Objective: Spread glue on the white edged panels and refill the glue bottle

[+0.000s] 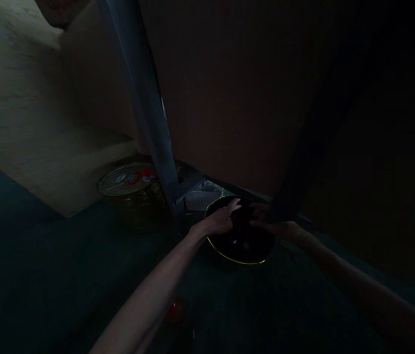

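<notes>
The scene is very dark. A round dark container point(242, 258) with a thin yellow rim sits on the dark floor near a corner. My left hand point(222, 219) reaches over its left rim, fingers curled towards the middle. My right hand point(269, 221) comes in from the right and rests at the container's upper right edge, fingers bent. Both hands meet over something dark inside; I cannot make out what it is.
A closed round tin point(131, 189) with a pale lid and red print stands to the left. A slanted metal post point(148, 108) rises between the tin and the container. A dark slanted leg point(314, 128) stands at the right. A brown wall lies behind. A small red object point(174, 310) lies near my left forearm.
</notes>
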A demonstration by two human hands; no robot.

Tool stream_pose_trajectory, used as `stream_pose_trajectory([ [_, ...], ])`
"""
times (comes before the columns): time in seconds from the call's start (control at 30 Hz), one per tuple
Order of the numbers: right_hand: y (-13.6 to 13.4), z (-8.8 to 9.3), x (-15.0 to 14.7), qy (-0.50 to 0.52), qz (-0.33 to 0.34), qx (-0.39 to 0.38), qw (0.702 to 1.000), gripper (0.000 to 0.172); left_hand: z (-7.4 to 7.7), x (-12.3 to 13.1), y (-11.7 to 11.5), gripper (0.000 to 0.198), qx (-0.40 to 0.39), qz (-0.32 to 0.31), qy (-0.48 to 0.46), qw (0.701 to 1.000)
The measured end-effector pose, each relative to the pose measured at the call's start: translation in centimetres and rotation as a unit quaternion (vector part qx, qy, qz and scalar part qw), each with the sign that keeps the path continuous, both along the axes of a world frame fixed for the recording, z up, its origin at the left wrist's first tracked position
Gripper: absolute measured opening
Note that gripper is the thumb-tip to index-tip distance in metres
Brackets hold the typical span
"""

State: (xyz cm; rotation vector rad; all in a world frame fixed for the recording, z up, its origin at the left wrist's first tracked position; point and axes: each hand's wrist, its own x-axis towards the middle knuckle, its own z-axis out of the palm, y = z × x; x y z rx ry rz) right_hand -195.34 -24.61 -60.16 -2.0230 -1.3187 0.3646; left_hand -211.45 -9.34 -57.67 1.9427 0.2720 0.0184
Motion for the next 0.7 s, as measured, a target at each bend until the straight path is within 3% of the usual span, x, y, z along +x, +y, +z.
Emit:
stream_pose_trajectory([
  [0.17, 0.0, 1.1, -1.8, -0.036, 0.018, -0.016, 0.999, 0.047, 1.0, -0.3, -0.2, 0.07, -0.061, 0.025, -0.001, 0.998],
  [0.3, -0.7, 0.8, -2.4, -0.053, 0.011, -0.039, 0.998, 0.041, 1.9, -1.3, -0.2, 0.077, -0.096, 0.012, -0.013, 0.995],
  [0.47, -0.7, 0.1, -2.5, -0.069, -0.023, -0.03, 0.997, 0.034, 1.7, -1.3, -0.2, 0.075, -0.035, 0.04, -0.066, 0.996],
  [0.57, 0.4, -0.2, -2.7, -0.08, -0.025, -0.02, 0.996, 0.034, 1.1, -1.0, -0.3, 0.07, -0.059, 0.04, -0.087, 0.994],
  [0.63, 0.9, -0.3, -2.7, -0.091, -0.033, -0.013, 0.995, 0.027, 1.2, -1.3, -0.1, 0.07, -0.065, 0.052, -0.081, 0.993],
  [0.7, 0.8, -0.1, -2.4, -0.103, -0.048, -0.008, 0.993, 0.018, 1.7, -2.2, 0.4, 0.075, -0.017, 0.091, -0.067, 0.993],
])
